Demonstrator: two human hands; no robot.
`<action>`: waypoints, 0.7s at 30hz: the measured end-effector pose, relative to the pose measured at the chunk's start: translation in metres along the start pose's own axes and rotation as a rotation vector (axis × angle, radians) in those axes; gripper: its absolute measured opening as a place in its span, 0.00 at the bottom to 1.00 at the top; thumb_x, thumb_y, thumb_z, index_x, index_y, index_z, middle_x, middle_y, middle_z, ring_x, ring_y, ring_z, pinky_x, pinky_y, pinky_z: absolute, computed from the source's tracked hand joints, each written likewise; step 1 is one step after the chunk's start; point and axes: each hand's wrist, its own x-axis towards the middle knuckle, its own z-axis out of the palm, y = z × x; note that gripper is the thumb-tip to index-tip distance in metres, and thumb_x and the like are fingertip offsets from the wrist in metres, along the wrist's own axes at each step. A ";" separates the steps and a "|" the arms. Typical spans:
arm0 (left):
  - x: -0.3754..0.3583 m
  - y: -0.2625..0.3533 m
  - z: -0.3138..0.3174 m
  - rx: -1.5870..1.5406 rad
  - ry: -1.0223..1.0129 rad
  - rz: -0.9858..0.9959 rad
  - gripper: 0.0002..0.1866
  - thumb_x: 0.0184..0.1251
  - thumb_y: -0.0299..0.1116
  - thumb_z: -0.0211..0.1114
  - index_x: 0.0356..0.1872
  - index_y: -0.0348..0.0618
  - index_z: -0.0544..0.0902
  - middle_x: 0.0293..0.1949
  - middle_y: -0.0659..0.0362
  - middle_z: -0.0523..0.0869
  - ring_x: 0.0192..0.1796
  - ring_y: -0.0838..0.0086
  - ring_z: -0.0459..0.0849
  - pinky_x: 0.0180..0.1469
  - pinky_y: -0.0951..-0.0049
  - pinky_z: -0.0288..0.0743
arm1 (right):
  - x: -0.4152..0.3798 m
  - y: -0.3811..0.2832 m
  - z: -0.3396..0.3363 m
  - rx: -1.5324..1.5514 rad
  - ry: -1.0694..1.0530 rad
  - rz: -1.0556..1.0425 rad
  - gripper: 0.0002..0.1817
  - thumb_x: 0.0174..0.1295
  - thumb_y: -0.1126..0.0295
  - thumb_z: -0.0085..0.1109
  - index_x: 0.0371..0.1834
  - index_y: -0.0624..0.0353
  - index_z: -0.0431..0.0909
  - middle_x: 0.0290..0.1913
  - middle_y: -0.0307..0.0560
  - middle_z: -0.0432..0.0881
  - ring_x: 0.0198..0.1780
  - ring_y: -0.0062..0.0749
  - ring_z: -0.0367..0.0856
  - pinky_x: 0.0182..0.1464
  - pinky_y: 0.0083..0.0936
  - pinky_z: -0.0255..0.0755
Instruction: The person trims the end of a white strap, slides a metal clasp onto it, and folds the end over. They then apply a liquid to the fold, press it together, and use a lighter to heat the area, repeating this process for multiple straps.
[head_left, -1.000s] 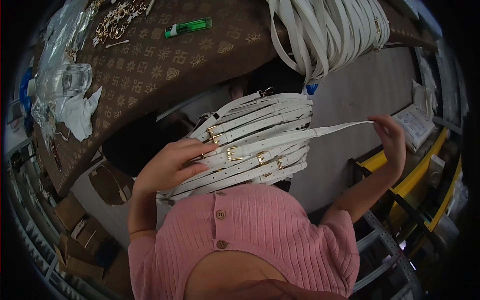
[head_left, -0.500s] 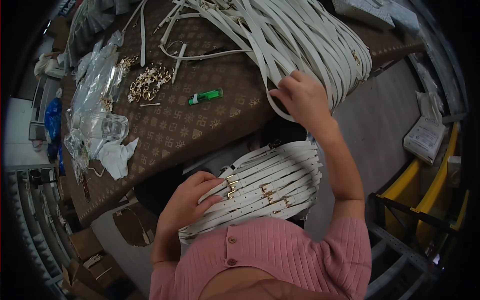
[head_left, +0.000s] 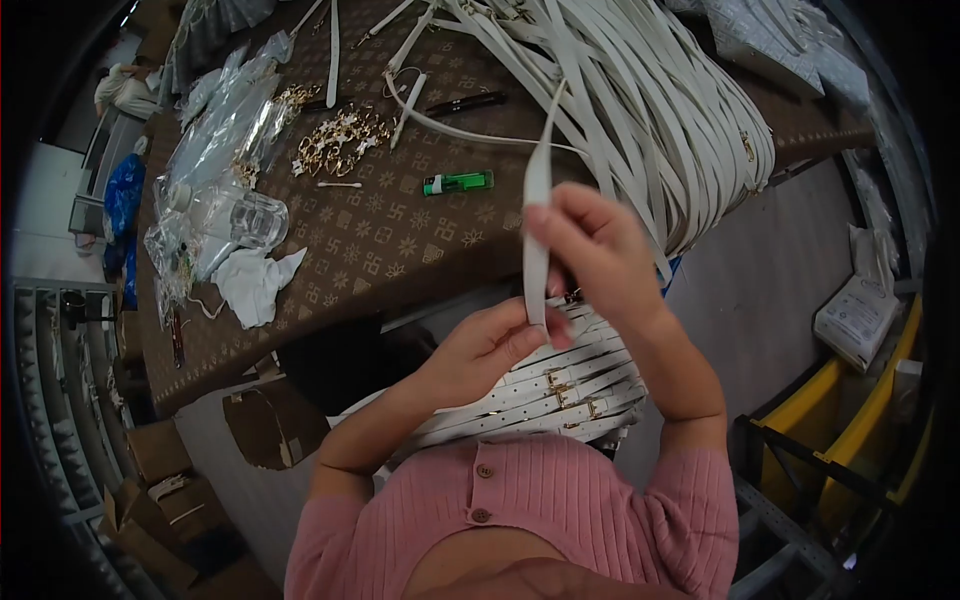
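My right hand (head_left: 600,245), a little blurred, pinches a white strap (head_left: 537,190) that runs up toward the pile on the table. Below it, my left hand (head_left: 490,350) has its thumb and fingers closed on the same strap's lower part. A large heap of white straps (head_left: 660,110) lies on the brown patterned table (head_left: 350,260). On my lap, under my hands, rests a layer of white belts (head_left: 520,400) with holes and gold buckles. The strap's lower end is partly hidden by my fingers.
Gold chain pieces (head_left: 340,140), a green lighter (head_left: 458,182), a cotton swab (head_left: 340,184), a clear cup (head_left: 260,218) and a white tissue (head_left: 255,285) are on the table. Yellow bins (head_left: 810,430) stand at right, cardboard boxes (head_left: 160,455) at lower left. A person (head_left: 128,92) is at upper left.
My right hand has drawn a strap from the heap toward me. My left hand has left the belts on my lap, moved up and right, and taken hold of the strap.
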 end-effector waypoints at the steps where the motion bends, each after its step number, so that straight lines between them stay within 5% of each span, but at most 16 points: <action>1: -0.005 0.004 -0.008 -0.099 -0.045 -0.091 0.09 0.66 0.29 0.48 0.42 0.34 0.71 0.37 0.58 0.76 0.41 0.78 0.73 0.46 0.77 0.67 | 0.004 -0.002 -0.008 0.072 0.096 -0.073 0.10 0.62 0.67 0.50 0.28 0.63 0.71 0.20 0.36 0.72 0.13 0.10 0.63 0.13 0.09 0.55; 3: -0.016 0.015 -0.015 -0.195 0.005 -0.168 0.07 0.65 0.27 0.48 0.35 0.35 0.74 0.25 0.64 0.75 0.27 0.84 0.71 0.35 0.85 0.66 | 0.009 -0.009 -0.031 0.266 0.246 -0.314 0.09 0.62 0.68 0.51 0.28 0.62 0.73 0.18 0.35 0.71 0.14 0.12 0.64 0.17 0.11 0.58; 5: -0.035 0.022 -0.033 -0.129 -0.030 -0.255 0.09 0.67 0.29 0.48 0.34 0.34 0.75 0.22 0.65 0.72 0.26 0.86 0.68 0.32 0.85 0.64 | 0.018 -0.018 -0.072 0.419 0.309 -0.459 0.09 0.63 0.69 0.48 0.30 0.63 0.73 0.17 0.35 0.69 0.16 0.13 0.62 0.20 0.11 0.58; 7: -0.053 0.020 -0.046 -0.113 0.004 -0.273 0.10 0.66 0.28 0.49 0.30 0.34 0.76 0.19 0.66 0.71 0.23 0.85 0.68 0.28 0.85 0.63 | 0.027 -0.020 -0.125 0.650 0.120 -0.465 0.10 0.64 0.67 0.47 0.32 0.63 0.72 0.19 0.36 0.69 0.19 0.14 0.60 0.22 0.11 0.59; 11: -0.080 0.014 -0.055 -0.003 0.106 -0.332 0.10 0.66 0.29 0.50 0.29 0.35 0.77 0.19 0.66 0.71 0.21 0.86 0.67 0.24 0.85 0.61 | 0.043 -0.006 -0.152 0.645 0.043 -0.406 0.14 0.65 0.62 0.45 0.36 0.65 0.71 0.25 0.39 0.71 0.21 0.17 0.62 0.26 0.13 0.61; 13: -0.087 0.012 -0.055 -0.106 0.204 -0.393 0.11 0.66 0.30 0.50 0.29 0.35 0.77 0.18 0.66 0.71 0.20 0.86 0.66 0.23 0.85 0.61 | 0.029 -0.008 -0.061 0.539 0.543 -0.292 0.18 0.65 0.59 0.45 0.41 0.67 0.70 0.27 0.41 0.73 0.25 0.19 0.67 0.28 0.16 0.64; 15: -0.082 0.011 -0.050 -0.114 0.240 -0.426 0.11 0.66 0.31 0.51 0.29 0.35 0.78 0.18 0.66 0.72 0.20 0.86 0.66 0.23 0.85 0.60 | 0.009 0.030 -0.026 0.419 -0.020 -0.164 0.17 0.63 0.62 0.50 0.44 0.67 0.71 0.30 0.41 0.74 0.30 0.22 0.71 0.30 0.18 0.65; 17: -0.072 0.012 -0.043 -0.199 0.227 -0.424 0.11 0.66 0.31 0.51 0.30 0.35 0.78 0.18 0.66 0.72 0.20 0.86 0.67 0.23 0.85 0.60 | -0.018 0.043 0.028 -0.139 -0.227 0.172 0.12 0.60 0.68 0.54 0.42 0.66 0.73 0.31 0.41 0.75 0.33 0.20 0.71 0.32 0.16 0.65; 20: -0.069 0.004 -0.038 -0.336 0.205 -0.400 0.11 0.66 0.31 0.50 0.31 0.34 0.77 0.19 0.64 0.74 0.20 0.85 0.68 0.23 0.84 0.62 | -0.023 0.065 0.042 -0.350 -0.308 -0.063 0.10 0.60 0.75 0.49 0.42 0.69 0.73 0.35 0.42 0.74 0.26 0.16 0.68 0.29 0.12 0.63; 21: -0.071 0.006 -0.042 -0.253 0.156 -0.377 0.11 0.66 0.30 0.50 0.32 0.33 0.77 0.19 0.63 0.75 0.20 0.85 0.70 0.23 0.85 0.63 | -0.021 0.055 0.045 -0.119 -0.176 0.077 0.08 0.61 0.75 0.48 0.37 0.68 0.75 0.31 0.41 0.74 0.23 0.15 0.66 0.25 0.12 0.61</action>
